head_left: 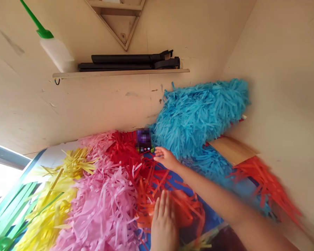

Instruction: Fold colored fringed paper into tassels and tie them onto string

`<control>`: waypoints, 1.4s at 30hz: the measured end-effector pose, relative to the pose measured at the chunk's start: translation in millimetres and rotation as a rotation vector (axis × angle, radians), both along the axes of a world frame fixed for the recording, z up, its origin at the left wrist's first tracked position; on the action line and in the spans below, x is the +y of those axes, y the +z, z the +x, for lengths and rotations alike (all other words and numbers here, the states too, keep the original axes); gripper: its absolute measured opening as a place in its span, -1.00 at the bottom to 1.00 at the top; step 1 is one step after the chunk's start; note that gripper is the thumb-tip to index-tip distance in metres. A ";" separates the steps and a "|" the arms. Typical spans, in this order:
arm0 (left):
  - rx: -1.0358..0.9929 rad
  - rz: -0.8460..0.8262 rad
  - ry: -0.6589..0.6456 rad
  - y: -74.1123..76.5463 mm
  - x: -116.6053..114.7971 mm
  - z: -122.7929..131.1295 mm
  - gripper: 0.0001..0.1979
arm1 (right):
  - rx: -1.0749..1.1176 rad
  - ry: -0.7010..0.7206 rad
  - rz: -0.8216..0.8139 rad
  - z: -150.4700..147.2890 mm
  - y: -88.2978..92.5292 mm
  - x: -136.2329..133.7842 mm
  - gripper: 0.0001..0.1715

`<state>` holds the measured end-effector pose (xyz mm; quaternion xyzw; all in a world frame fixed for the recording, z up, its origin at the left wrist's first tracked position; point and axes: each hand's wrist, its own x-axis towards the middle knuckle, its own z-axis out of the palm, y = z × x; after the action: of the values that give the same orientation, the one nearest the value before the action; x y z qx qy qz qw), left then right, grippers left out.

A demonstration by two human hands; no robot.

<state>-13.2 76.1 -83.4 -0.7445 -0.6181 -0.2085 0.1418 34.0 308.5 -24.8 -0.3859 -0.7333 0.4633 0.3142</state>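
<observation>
My left hand [164, 219] lies flat, fingers stretched forward, on a bundle of orange fringed paper [184, 209] at the lower middle of the head view. Farther up, my right hand [166, 158] reaches in from the right with its fingers apart and nothing visible in them. Its fingertips are near a phone [143, 141] with a lit, partly blurred-out screen, which leans by the wall. A small green thing [152, 149] sits at the phone's lower right corner. Red fringed paper [124, 150] lies to the left of the phone.
Pink [102, 205], yellow [52, 209] and green paper strips [15, 205] cover the left side. A big blue fringed bundle [199, 115] rises at the right, beside brown cardboard [232, 150]. A wall shelf [120, 73] holds black folded stands [128, 62] and a green-capped bottle [56, 52].
</observation>
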 end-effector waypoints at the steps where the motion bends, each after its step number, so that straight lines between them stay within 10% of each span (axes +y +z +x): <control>1: 0.002 0.022 -0.068 -4.3 1.8 -0.2 -0.65 | -0.011 -0.080 0.027 -16.2 -8.9 10.1 -0.33; 6: -0.127 0.086 -0.068 -48.8 4.8 12.5 -0.76 | -0.049 -0.236 0.125 -67.0 -33.4 39.7 -0.03; 12: -0.180 0.029 0.110 -89.0 2.6 37.4 -0.68 | -0.088 -0.298 0.179 -84.8 -42.9 47.3 -0.36; 20: -0.173 -0.080 0.067 -56.6 -0.2 17.7 -0.60 | -0.078 -0.318 0.233 -65.0 -34.3 38.1 -0.33; 31: -0.262 -0.161 0.006 -38.6 2.6 4.6 -0.65 | -0.113 -0.124 0.290 3.2 -17.4 -18.8 -0.82; 37: -0.177 -0.112 0.008 -15.7 7.6 2.9 -0.72 | -0.156 0.063 0.360 7.9 -7.0 -52.2 -0.70; 42: -0.152 -0.064 -0.014 -12.0 7.1 2.9 -0.73 | -0.264 -0.079 0.370 -3.2 -25.1 -13.7 -0.59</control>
<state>-10.3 83.2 -95.4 -0.7350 -0.6282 -0.2457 0.0689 30.8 294.8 -49.9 -0.4075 -0.8247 0.2540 0.2988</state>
